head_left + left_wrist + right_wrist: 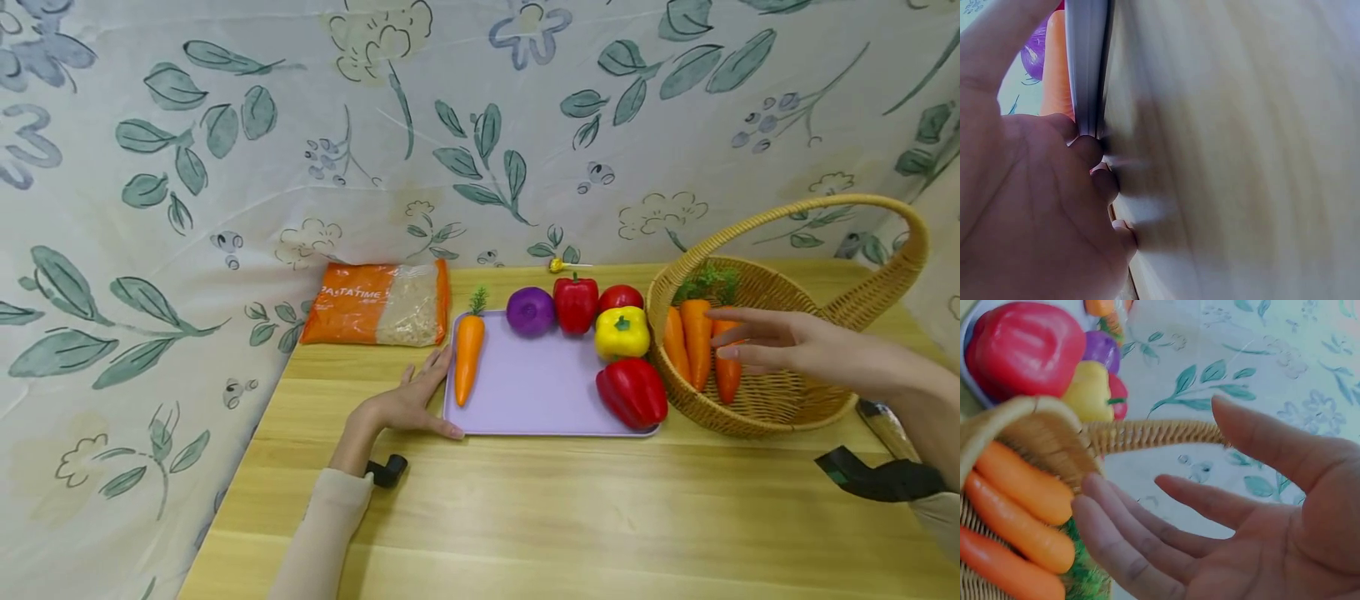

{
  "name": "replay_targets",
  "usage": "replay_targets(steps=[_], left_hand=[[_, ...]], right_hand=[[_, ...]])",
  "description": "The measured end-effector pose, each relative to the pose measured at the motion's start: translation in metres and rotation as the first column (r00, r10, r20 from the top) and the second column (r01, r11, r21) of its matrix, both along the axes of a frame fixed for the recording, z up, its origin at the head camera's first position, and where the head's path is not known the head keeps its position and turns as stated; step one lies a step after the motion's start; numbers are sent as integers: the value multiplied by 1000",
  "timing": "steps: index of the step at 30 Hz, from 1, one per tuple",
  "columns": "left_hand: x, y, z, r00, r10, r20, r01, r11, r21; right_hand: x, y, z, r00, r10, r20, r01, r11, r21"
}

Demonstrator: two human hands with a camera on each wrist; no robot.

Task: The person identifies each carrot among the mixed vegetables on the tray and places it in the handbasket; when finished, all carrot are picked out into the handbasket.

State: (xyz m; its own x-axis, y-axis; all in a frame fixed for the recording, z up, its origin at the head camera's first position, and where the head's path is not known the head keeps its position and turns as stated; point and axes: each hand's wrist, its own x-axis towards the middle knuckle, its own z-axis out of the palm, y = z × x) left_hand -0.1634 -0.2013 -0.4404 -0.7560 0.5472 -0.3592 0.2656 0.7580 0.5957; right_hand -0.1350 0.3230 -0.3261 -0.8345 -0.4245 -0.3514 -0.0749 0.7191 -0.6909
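My left hand [405, 407] rests at the left edge of a lilac tray [536, 387], its fingers spread and touching the rim. Just inside that edge lies a carrot [469, 358] with a green top. Over a wicker basket [787, 410] at the right hovers my right hand [798, 343], fingers loosely extended and holding nothing. Inside the basket lie three carrots [1019, 522] side by side, their green tops toward the back. The right wrist view shows a gap between the thumb and the other fingers.
Along the tray's back and right are a purple round vegetable [530, 312], a red bell pepper [576, 305], a partly hidden red item [620, 298], a yellow pepper [622, 333] and a larger red pepper [632, 394]. An orange pasta bag [375, 303] lies behind my left hand. The basket's handle [810, 204] arches high.
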Motion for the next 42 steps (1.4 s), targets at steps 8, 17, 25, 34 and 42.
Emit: replay_targets(steps=[8, 17, 25, 34, 42], left_hand=[[-1, 0, -2, 1000, 3, 6, -3, 1000, -7], [0, 0, 0, 1000, 6, 6, -5, 1000, -14], [0, 2, 0, 1000, 7, 5, -7, 1000, -13], [-1, 0, -2, 1000, 10, -5, -10, 1000, -11], [0, 1, 0, 1000, 11, 6, -11, 1000, -8]], right_hand=[[15, -44, 13, 997, 58, -45, -61, 996, -59], [4, -132, 11, 997, 55, -56, -67, 966, -249], [-16, -203, -32, 999, -5, -50, -10, 958, -287], [-37, -257, -63, 998, -69, -8, 62, 931, -360], [-52, -278, -82, 989, -147, -16, 133, 935, -328]])
